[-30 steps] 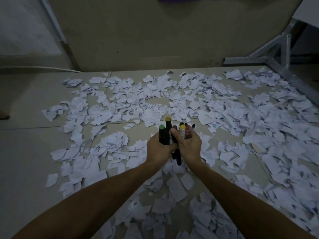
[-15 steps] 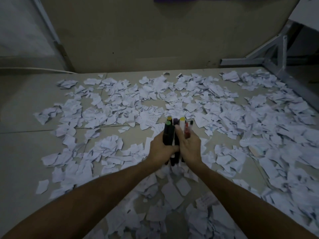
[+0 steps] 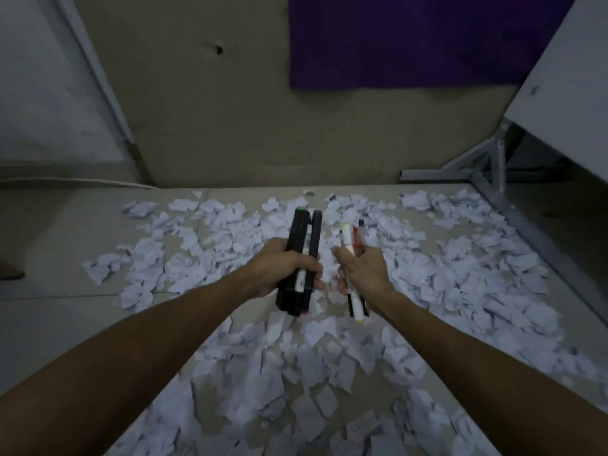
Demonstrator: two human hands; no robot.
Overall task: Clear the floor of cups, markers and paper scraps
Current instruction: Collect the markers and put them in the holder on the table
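Observation:
My left hand (image 3: 279, 269) is shut on a bundle of several dark markers (image 3: 304, 235), held upright above the floor. My right hand (image 3: 365, 273) grips a smaller bunch of markers (image 3: 350, 240), one white with a yellow cap, one red, one dark. The two hands are a short gap apart. Torn white paper scraps (image 3: 460, 278) cover most of the tiled floor below and around both hands. No cups show in this view.
A beige wall (image 3: 204, 126) stands ahead with a purple cloth (image 3: 411, 41) hanging on it. A grey metal table frame (image 3: 490, 172) and tabletop (image 3: 566, 67) stand at the right. A white cable (image 3: 65, 182) runs along the left wall base.
The hands were pressed together around one bundle of markers; now they have parted, each holding its own share. The view has tilted up, showing more wall.

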